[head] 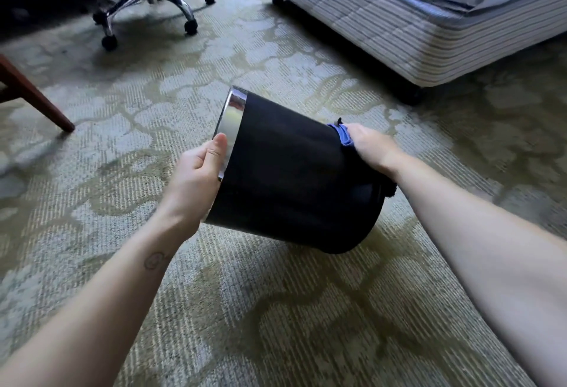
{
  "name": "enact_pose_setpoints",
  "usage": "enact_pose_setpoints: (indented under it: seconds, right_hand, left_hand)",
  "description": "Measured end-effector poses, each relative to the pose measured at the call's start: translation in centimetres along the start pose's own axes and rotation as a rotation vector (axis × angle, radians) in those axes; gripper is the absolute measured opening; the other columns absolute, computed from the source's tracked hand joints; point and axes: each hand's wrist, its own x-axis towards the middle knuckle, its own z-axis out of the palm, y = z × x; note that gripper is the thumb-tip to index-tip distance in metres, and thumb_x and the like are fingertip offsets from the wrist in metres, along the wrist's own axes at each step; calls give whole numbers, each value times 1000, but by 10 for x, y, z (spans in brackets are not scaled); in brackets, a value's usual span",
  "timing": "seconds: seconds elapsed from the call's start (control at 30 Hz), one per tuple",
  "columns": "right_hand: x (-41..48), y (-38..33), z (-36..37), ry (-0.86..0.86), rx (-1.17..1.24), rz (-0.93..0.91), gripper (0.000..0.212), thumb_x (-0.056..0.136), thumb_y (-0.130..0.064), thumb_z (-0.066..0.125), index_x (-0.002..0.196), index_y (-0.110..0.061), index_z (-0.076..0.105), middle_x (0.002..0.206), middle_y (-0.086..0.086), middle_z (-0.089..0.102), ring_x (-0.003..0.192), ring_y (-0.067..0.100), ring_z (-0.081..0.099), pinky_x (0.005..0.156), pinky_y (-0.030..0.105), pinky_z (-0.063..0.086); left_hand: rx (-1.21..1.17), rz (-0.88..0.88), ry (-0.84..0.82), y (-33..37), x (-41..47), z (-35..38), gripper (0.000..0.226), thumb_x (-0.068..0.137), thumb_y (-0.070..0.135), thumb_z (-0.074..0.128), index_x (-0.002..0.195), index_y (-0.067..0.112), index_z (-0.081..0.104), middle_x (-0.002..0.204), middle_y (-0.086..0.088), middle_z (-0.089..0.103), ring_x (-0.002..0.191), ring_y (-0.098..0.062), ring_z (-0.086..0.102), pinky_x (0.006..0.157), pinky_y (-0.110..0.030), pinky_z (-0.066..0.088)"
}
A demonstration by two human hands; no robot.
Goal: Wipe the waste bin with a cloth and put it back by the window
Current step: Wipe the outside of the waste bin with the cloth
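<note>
The waste bin (pixel 285 171) was held tipped sideways over the carpet (pixel 276 310) near the bed (pixel 399 33). The left hand (pixel 196 171) gripped its chrome rim (pixel 233 119), and the right hand (pixel 372 148) clutched a blue cloth (pixel 342 135) against the base. The bin looked light, stiff and smooth-walled, so the rim seemed the surest hold.

Bare forearms (pixel 101 310), perhaps spiral tattoo (pixel 155 260)

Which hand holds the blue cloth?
The right hand holds the blue cloth against the bin; the left hand only grips the shiny rim.
</note>
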Motion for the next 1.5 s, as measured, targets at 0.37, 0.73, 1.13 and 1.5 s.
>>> enact_pose_setpoints:
  seconds: [0.37,0.73,1.13,1.5]
  right_hand:
    - [-135,9,80,477,74,-182,58,99,-32,25,153,-12,20,162,4,14,150,26,2,122,35,-3]
    - [-154,24,87,414,127,-18,61,96,-46,16,152,-33,-1,160,-17,-4,149,12,-10,120,35,-8]
    - [-8,27,15,193,147,28,69,85,-49,8,142,-31,41,152,-8,38,145,20,24,120,45,13]
    - [-142,8,93,520,411,-79,56,98,-33,22,151,-31,3,159,-19,-2,148,4,-9,121,41,-8]
  left_hand:
    - [44,-74,52,6,16,3,54,98,51,41,72,8,60,62,5,62,60,-15,57,63,-28,43]
    - [303,190,176,15,3,29,57,100,47,42,53,18,25,47,5,27,40,-9,24,47,-30,18]
    - [199,145,98,7,16,18,54,101,39,45,56,10,35,51,-2,35,48,-17,33,52,-32,27]
    - [387,246,-85,56,54,78,57,99,49,41,55,17,25,40,7,27,36,-9,28,46,-31,20]
